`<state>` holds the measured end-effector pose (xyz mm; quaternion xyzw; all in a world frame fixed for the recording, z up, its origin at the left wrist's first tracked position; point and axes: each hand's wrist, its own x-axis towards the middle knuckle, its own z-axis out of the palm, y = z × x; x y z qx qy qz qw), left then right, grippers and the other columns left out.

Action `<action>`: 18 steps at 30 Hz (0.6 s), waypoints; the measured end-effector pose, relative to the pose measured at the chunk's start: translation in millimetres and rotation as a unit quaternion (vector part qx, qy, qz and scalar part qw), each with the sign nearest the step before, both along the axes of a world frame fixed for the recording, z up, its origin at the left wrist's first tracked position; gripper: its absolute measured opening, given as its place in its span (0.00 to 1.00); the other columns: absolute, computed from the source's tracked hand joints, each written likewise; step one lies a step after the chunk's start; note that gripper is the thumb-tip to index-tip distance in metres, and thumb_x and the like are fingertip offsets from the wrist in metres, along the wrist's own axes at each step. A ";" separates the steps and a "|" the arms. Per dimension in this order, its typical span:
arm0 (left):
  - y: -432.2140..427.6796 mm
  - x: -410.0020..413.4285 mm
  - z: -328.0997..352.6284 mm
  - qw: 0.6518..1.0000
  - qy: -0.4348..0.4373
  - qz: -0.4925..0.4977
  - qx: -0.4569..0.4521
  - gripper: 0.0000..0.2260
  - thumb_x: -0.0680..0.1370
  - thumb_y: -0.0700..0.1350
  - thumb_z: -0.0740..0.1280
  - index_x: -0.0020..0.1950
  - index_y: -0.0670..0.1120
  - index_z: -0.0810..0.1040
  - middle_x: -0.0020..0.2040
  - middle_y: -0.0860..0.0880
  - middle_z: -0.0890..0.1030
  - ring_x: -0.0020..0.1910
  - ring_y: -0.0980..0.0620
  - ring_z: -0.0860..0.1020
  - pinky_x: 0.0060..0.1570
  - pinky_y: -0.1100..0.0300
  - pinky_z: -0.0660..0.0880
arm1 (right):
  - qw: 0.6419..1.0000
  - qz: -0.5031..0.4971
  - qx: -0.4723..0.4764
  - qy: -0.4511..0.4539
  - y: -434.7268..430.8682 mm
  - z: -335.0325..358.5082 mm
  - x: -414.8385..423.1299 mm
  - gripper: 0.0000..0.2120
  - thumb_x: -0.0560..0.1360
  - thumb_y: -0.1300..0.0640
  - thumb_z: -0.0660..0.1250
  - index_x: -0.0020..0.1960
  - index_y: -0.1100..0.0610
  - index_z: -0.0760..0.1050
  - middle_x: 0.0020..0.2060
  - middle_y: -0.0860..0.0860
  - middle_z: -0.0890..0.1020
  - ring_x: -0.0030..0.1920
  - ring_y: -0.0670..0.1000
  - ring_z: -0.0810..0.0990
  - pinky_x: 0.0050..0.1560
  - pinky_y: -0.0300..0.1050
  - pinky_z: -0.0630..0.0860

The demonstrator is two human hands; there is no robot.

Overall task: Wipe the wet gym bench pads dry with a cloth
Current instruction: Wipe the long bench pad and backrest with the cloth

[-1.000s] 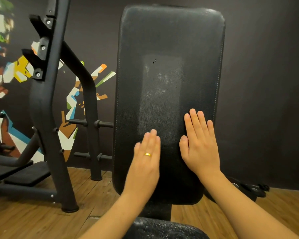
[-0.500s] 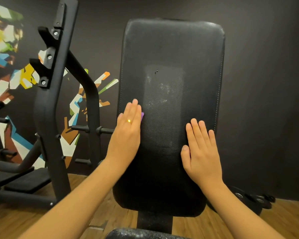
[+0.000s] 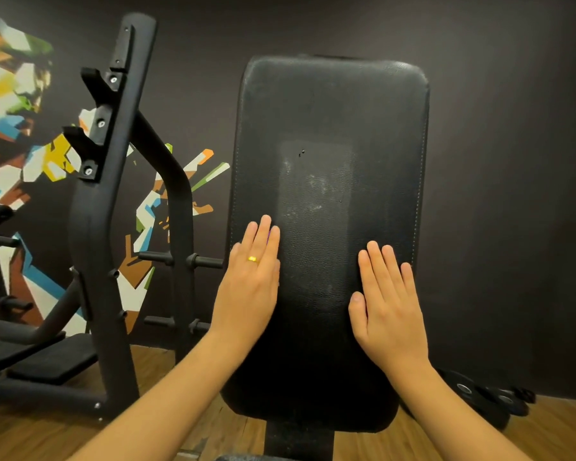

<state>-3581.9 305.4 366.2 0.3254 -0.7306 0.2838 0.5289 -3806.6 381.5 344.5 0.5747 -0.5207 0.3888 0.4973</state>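
Two hands lie flat, fingers straight, on the upright black back pad [image 3: 330, 111], centre frame: left hand [image 3: 251, 287] at the pad's 8 o'clock, right hand [image 3: 388, 307] at 4 o'clock. A sliver of purple cloth [image 3: 268, 238] shows under the left fingers. Pale scuffed patch [image 3: 316, 194] mid-pad. Black rack [image 3: 113, 201] at 9 o'clock; dark wall [image 3: 512, 161], wood floor [image 3: 30, 434].

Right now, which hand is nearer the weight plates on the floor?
Right. The right hand lies flat on the back pad, on its right side, up and left of the weight plates. The left hand lies flat by the pad's left edge, farther across.
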 end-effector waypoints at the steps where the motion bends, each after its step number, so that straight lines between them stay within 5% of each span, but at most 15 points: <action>1: -2.1 -2.0 9.3 1.000 0.003 0.005 -0.002 0.26 0.83 0.40 0.61 0.80 0.38 0.60 0.81 0.40 0.59 0.80 0.40 0.58 0.74 0.46 0.61 | 1.000 -0.001 0.001 0.000 -0.2 0.0 0.0 0.29 0.81 0.53 0.54 0.80 0.62 0.60 0.80 0.56 0.59 0.81 0.56 0.53 0.80 0.59 0.52; 5: -9.8 -8.7 65.2 1.000 0.009 0.016 -0.017 0.27 0.81 0.38 0.64 0.79 0.37 0.61 0.80 0.39 0.60 0.79 0.39 0.59 0.74 0.43 0.63 | 1.000 -0.002 -0.001 0.000 -0.9 -0.8 -0.4 0.29 0.81 0.53 0.54 0.80 0.61 0.60 0.80 0.56 0.59 0.81 0.55 0.53 0.80 0.58 0.51; 12: -20.3 -15.1 197.0 0.999 0.044 0.010 -0.008 0.21 0.86 0.40 0.52 0.79 0.38 0.58 0.81 0.41 0.57 0.80 0.41 0.56 0.72 0.44 0.63 | 1.000 -0.006 0.001 -0.001 -0.1 -0.6 0.1 0.29 0.81 0.53 0.54 0.80 0.61 0.60 0.80 0.56 0.59 0.81 0.55 0.53 0.81 0.57 0.51; 18: -19.1 -7.1 147.9 0.999 -0.006 0.026 -0.036 0.23 0.85 0.41 0.51 0.79 0.36 0.58 0.80 0.38 0.59 0.78 0.38 0.59 0.71 0.44 0.65 | 1.000 -0.004 -0.001 -0.001 0.5 -1.1 1.1 0.29 0.81 0.53 0.54 0.80 0.61 0.60 0.80 0.56 0.59 0.81 0.55 0.53 0.81 0.55 0.49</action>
